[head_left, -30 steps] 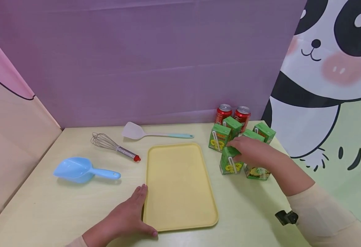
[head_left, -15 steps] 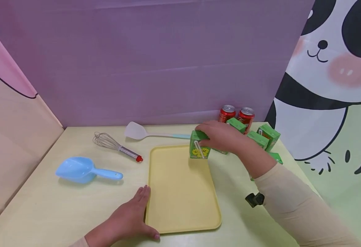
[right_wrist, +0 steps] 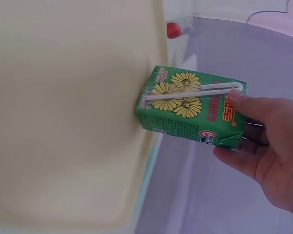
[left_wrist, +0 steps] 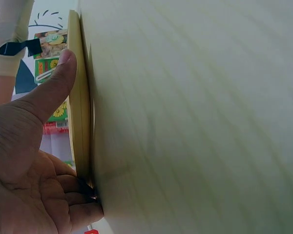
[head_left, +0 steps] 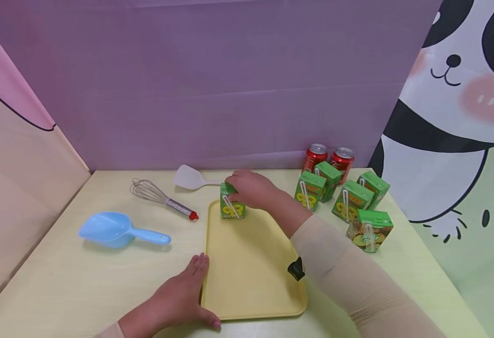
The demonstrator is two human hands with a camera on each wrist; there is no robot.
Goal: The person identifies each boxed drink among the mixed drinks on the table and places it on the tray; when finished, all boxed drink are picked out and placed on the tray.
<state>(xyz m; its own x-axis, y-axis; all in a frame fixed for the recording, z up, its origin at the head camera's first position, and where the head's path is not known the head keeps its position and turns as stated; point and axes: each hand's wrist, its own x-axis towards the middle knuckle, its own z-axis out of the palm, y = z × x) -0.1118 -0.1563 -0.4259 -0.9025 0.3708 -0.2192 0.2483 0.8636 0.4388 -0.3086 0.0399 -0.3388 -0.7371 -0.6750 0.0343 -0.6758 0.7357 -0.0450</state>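
In the head view my right hand (head_left: 253, 190) grips a green drink carton (head_left: 232, 209) by its top, at the far left corner of a yellow tray (head_left: 251, 277). The right wrist view shows thumb and fingers round the top of this upright carton, whose front has yellow flowers and a white straw; its base is right at the tray's surface. My left hand (head_left: 179, 295) lies along the tray's left edge, fingers straight and thumb at the near corner. Seen from the left wrist, that thumb (left_wrist: 58, 78) is against the tray's rim (left_wrist: 78, 107).
Several more green cartons (head_left: 352, 202) stand right of the tray, with two red cans (head_left: 314, 157) behind them. A white spatula (head_left: 189, 178), a whisk (head_left: 162, 199) and a blue scoop (head_left: 120, 230) lie to the left. A purple backdrop (head_left: 230, 94) rises behind the table.
My right hand has carried one carton leftward from the group on the right, across to the tray's far left corner. My left hand has stayed at the tray's left edge.
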